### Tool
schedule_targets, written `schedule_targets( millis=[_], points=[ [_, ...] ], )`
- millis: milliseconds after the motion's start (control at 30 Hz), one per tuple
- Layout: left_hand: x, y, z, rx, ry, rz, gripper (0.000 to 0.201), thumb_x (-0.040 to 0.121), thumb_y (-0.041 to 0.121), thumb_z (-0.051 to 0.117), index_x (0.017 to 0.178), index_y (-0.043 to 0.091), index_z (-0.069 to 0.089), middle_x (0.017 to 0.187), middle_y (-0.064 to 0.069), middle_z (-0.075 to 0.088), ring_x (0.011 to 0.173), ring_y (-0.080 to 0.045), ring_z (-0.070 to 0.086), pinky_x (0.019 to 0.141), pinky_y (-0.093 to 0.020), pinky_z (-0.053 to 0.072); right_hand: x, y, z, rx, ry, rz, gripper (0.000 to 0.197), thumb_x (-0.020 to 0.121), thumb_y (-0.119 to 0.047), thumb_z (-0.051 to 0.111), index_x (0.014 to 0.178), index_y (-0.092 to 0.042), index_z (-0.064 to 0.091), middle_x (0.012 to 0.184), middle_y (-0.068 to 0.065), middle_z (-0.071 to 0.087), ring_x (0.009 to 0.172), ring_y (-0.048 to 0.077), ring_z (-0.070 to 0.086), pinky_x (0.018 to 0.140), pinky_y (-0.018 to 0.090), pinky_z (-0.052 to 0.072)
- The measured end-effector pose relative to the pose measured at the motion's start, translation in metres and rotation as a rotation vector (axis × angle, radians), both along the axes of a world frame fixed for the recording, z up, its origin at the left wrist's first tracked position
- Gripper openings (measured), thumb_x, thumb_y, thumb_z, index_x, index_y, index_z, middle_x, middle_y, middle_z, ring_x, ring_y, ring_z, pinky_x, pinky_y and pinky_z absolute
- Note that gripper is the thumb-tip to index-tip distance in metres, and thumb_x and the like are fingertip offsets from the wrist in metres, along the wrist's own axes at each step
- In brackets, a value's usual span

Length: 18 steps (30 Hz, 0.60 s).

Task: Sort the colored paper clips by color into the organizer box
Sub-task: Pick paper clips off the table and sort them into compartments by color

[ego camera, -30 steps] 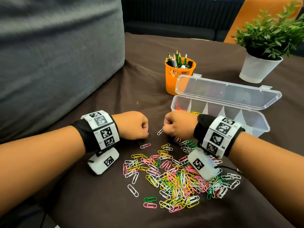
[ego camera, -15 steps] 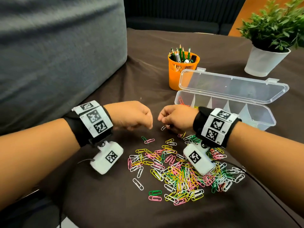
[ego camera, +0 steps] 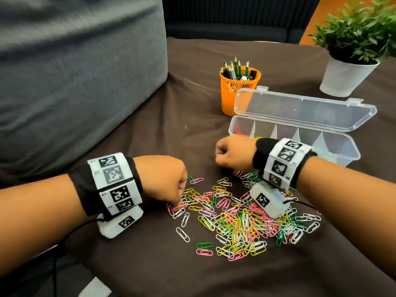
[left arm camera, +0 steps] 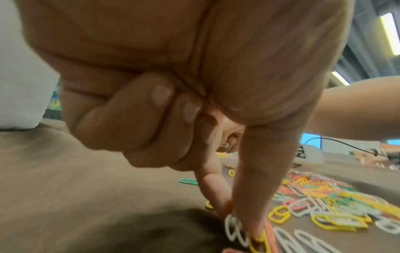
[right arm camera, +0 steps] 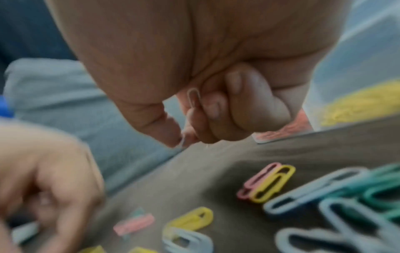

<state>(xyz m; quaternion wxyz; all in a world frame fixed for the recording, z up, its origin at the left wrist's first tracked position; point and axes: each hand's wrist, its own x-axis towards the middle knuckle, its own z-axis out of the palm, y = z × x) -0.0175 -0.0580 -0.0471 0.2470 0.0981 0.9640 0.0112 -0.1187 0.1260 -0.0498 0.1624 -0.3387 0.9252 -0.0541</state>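
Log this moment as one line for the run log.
phase: picking clips | left hand: fingertips down in paper clip pile | right hand: white clip in grip, near organizer box | lid: open

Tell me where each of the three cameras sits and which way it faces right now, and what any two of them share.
Head: worn high, facing forward and down at the paper clip pile and organizer box; left hand, right hand and both forearms show.
Left wrist: low under the left hand, looking along fingers reaching into the pile.
Right wrist: under the right hand, looking along fingers holding a white clip; left hand at lower left.
Shared: all three show the pile; the head and right wrist views show both hands.
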Motion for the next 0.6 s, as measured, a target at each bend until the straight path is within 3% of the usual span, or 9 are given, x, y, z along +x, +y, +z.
schedule_targets(
  millis=[67, 133, 167, 233, 300, 400, 467, 533, 600],
  points=[
    [-0.002, -0.003, 0.003, 0.060, -0.022, 0.030, 0.022, 0.080, 0.040, 0.076, 0.071, 0.024, 0.065, 0.061, 0.012, 0.061, 0.058, -0.003, 0.053, 0.058, -0.021, 0.041, -0.002, 0.009, 0.006, -0.153, -0.201, -0.070, 0.014, 0.091, -0.012, 0.050, 0.078, -0.015, 0.055, 0.078, 0.000, 0.051, 0.066, 0.015, 0.047, 0.059, 0.023, 0.038],
    [-0.005, -0.010, 0.008, 0.179, -0.069, 0.077, 0.018, 0.082, 0.037, 0.076, 0.076, 0.021, 0.071, 0.056, 0.017, 0.060, 0.053, 0.002, 0.051, 0.054, -0.016, 0.038, 0.001, 0.019, 0.014, -0.532, -0.591, -0.299, 0.016, 0.089, -0.007, 0.044, 0.075, -0.012, 0.049, 0.071, 0.007, 0.049, 0.049, 0.012, 0.036, 0.041, 0.021, 0.029],
    [-0.007, -0.013, 0.013, 0.247, -0.113, 0.105, 0.017, 0.082, 0.036, 0.077, 0.079, 0.019, 0.073, 0.057, 0.017, 0.062, 0.053, 0.003, 0.051, 0.055, -0.014, 0.038, 0.001, 0.027, 0.018, -0.729, -0.757, -0.406, 0.016, 0.088, -0.005, 0.041, 0.074, -0.012, 0.046, 0.067, 0.008, 0.048, 0.044, 0.010, 0.031, 0.038, 0.018, 0.020],
    [-0.012, -0.018, 0.018, 0.374, -0.208, 0.154, 0.023, 0.076, 0.041, 0.076, 0.080, 0.018, 0.074, 0.067, 0.002, 0.068, 0.060, -0.005, 0.052, 0.063, -0.021, 0.042, -0.003, 0.044, 0.023, -0.959, -0.932, -0.455, 0.019, 0.089, -0.002, 0.037, 0.074, -0.012, 0.045, 0.061, 0.006, 0.045, 0.041, 0.006, 0.027, 0.039, 0.017, 0.010],
    [-0.014, -0.020, 0.021, 0.542, -0.274, 0.264, 0.034, 0.059, 0.044, 0.069, 0.070, 0.013, 0.063, 0.062, -0.012, 0.053, 0.055, -0.017, 0.040, 0.054, -0.030, 0.034, -0.009, 0.062, 0.032, -1.076, -1.033, -0.492, 0.015, 0.087, -0.003, 0.040, 0.080, -0.012, 0.050, 0.061, 0.004, 0.043, 0.042, 0.006, 0.027, 0.039, 0.016, 0.010],
    [-0.023, -0.019, 0.023, 0.966, -0.409, 0.551, 0.021, 0.055, 0.031, 0.055, 0.062, 0.014, 0.045, 0.058, -0.001, 0.029, 0.045, -0.012, 0.021, 0.043, -0.020, 0.014, -0.021, 0.094, 0.044, -1.267, -1.202, -0.590, 0.015, 0.068, -0.007, 0.055, 0.081, -0.012, 0.050, 0.064, 0.001, 0.040, 0.046, 0.008, 0.029, 0.035, 0.016, 0.021],
    [-0.031, -0.015, 0.026, 1.200, -0.473, 0.654, 0.009, 0.067, 0.022, 0.042, 0.061, 0.015, 0.042, 0.059, -0.002, 0.028, 0.044, -0.011, 0.023, 0.041, -0.019, 0.012, -0.024, 0.113, 0.049, -1.346, -1.193, -0.684, 0.007, 0.076, -0.017, 0.052, 0.073, -0.014, 0.046, 0.063, 0.000, 0.039, 0.047, 0.008, 0.027, 0.035, 0.017, 0.021],
    [-0.043, -0.007, 0.029, 1.392, -0.478, 0.767, 0.014, 0.072, 0.015, 0.034, 0.062, 0.013, 0.045, 0.062, -0.003, 0.031, 0.045, -0.012, 0.027, 0.040, -0.019, 0.014, -0.030, 0.136, 0.051, -1.388, -1.139, -0.783, 0.024, 0.088, -0.029, 0.048, 0.068, -0.017, 0.042, 0.061, -0.004, 0.035, 0.043, 0.007, 0.025, 0.035, 0.017, 0.017],
    [-0.055, 0.010, 0.032, 1.560, -0.481, 0.851, 0.015, 0.073, 0.013, 0.034, 0.065, 0.013, 0.047, 0.065, -0.002, 0.037, 0.047, -0.012, 0.034, 0.040, -0.019, 0.022, -0.033, 0.155, 0.052, -1.401, -1.095, -0.847, 0.038, 0.091, -0.035, 0.051, 0.060, -0.021, 0.035, 0.053, -0.007, 0.027, 0.038, 0.006, 0.022, 0.033, 0.017, 0.013]
  ],
)
